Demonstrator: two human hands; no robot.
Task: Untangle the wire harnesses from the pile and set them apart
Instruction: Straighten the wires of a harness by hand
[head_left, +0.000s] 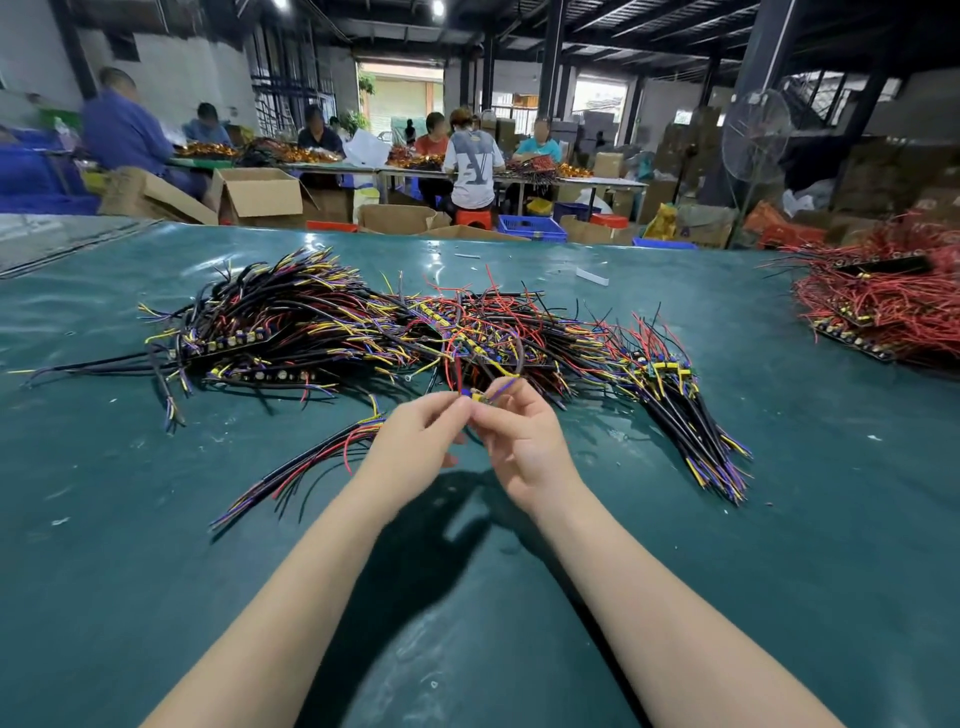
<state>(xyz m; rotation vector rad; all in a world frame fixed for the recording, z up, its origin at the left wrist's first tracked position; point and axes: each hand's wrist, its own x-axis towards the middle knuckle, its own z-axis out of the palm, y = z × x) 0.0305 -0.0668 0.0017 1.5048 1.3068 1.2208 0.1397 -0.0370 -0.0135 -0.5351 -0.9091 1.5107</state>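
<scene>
A big tangled pile of wire harnesses (395, 327), black, red, yellow and purple, sprawls across the middle of the green table (779, 545). In front of the pile, my left hand (415, 441) and my right hand (519, 441) meet and pinch one small harness (480, 396) between their fingertips. Its red and purple wires rise from my fingers back into the pile. A separate loose bundle (311, 462) lies on the table left of my left hand. Another aligned bundle (691, 415) fans out to the right.
A heap of mostly red harnesses (883, 306) sits at the table's far right. A white slip (592, 275) lies beyond the pile. Behind the table are cardboard boxes (260, 197), blue crates (532, 227), a standing fan (756, 135) and several seated people working.
</scene>
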